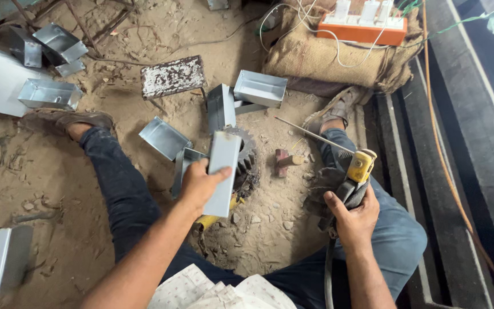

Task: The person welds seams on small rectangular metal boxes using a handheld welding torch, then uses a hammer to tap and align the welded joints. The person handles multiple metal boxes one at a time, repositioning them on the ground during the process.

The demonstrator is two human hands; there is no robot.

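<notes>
Sandy floor; left hand gripping a flat, grey, folded sheet-metal piece

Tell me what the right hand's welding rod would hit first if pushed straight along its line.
From the right hand, the rod points up-left toward the upright metal box beside the open tray. That box is likely first, though depth is unclear and the rod may pass above it.

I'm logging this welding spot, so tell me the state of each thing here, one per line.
Left hand: gripping a grey sheet-metal box, held upright above a gear.
Right hand: closed on a yellow electrode holder.
Welding rod: clamped in the holder, tip in the air.
Gear: resting on the sand.
Hammer: lying on the ground.
Open metal box: lying on the ground, untouched.
</notes>
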